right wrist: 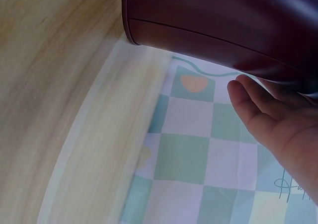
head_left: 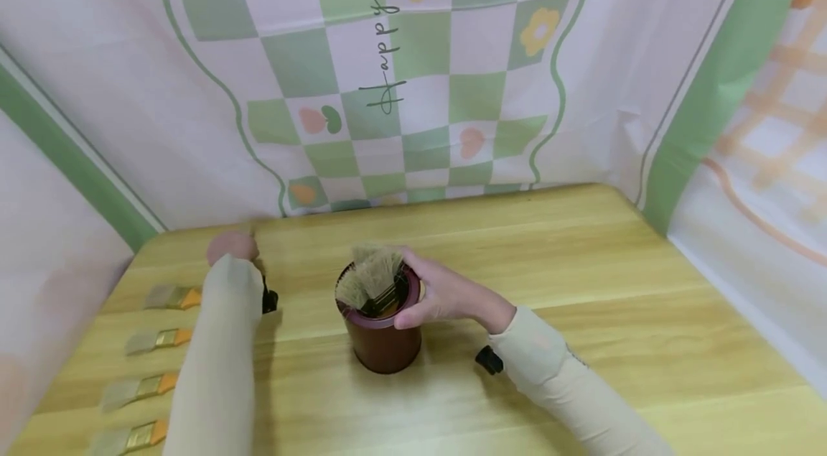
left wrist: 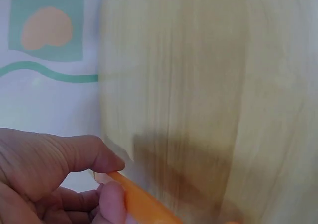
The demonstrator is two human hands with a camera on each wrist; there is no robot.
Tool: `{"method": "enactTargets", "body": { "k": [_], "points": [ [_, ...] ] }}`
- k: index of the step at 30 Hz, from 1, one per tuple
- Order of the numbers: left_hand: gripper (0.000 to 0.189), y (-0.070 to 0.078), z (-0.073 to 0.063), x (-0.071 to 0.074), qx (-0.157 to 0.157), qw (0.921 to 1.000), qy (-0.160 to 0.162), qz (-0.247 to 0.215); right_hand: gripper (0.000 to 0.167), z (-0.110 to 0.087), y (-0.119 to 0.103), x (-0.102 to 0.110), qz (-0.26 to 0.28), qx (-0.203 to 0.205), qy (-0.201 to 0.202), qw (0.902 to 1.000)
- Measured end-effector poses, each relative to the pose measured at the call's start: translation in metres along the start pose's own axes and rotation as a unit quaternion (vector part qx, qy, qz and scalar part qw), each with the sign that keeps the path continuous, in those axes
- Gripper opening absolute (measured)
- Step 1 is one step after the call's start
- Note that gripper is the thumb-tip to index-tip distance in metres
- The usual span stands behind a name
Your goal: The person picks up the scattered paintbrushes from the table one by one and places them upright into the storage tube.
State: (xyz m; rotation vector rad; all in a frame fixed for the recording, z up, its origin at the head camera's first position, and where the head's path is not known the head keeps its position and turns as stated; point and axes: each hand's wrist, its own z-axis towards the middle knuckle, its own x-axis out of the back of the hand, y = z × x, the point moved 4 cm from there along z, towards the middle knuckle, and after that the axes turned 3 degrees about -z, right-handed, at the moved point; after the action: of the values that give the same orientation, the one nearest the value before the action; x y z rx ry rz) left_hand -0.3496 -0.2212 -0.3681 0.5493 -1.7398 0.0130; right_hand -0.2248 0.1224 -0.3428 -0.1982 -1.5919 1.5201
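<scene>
My left hand (head_left: 232, 246) is at the far left of the table, close to its back edge. In the left wrist view, its thumb and index finger pinch the orange handle of a paintbrush (left wrist: 144, 204); the bristles are out of sight there. A dark red can (head_left: 385, 348) stands upright near the middle of the table. Brushes (head_left: 371, 280) poke out of its mouth with pale bristles upward. The right hand (head_left: 446, 291) grips the can by its right side, thumb at the near rim; the right wrist view shows fingers against the can's wall (right wrist: 213, 25).
Several flat paintbrushes (head_left: 155, 341) lie in a column on the left of the wooden table (head_left: 310, 398), their orange handles partly behind the left sleeve (head_left: 220, 355). A checkered cloth (head_left: 426, 97) hangs behind the table's back edge.
</scene>
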Motion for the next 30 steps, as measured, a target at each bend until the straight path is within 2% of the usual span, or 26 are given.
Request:
{"method": "enactTargets", "body": {
  "k": [5,10,12,17,22,26,30],
  "points": [
    [0.036,-0.001,-0.001,0.000,0.027,0.9994,0.018,-0.011,0.112,0.003,0.002,-0.002,0.003,-0.008,-0.005,1.0000],
    [0.033,0.005,-0.006,0.007,0.036,0.9975,0.046,-0.040,0.113,0.006,0.002,-0.002,0.006,-0.016,-0.005,0.9998],
    [0.030,0.010,-0.009,0.010,0.029,0.9968,0.060,-0.044,0.113,0.007,0.002,-0.002,0.009,-0.018,-0.008,0.9998],
    [0.030,0.027,-0.024,0.015,-0.033,0.9921,0.096,-0.073,0.112,0.007,0.005,-0.005,0.017,-0.017,-0.013,0.9996],
    [0.033,0.059,-0.046,0.020,-0.100,0.9813,0.124,-0.108,0.110,0.005,0.007,-0.003,0.016,-0.021,-0.010,0.9996],
    [0.028,0.084,-0.069,0.023,-0.152,0.9688,0.133,-0.143,0.109,0.004,0.006,0.000,0.015,-0.019,-0.002,0.9997],
    [0.024,0.099,-0.090,0.029,-0.197,0.9561,0.156,-0.151,0.110,0.005,0.005,0.001,0.016,-0.017,0.004,0.9997]
  ]
}}
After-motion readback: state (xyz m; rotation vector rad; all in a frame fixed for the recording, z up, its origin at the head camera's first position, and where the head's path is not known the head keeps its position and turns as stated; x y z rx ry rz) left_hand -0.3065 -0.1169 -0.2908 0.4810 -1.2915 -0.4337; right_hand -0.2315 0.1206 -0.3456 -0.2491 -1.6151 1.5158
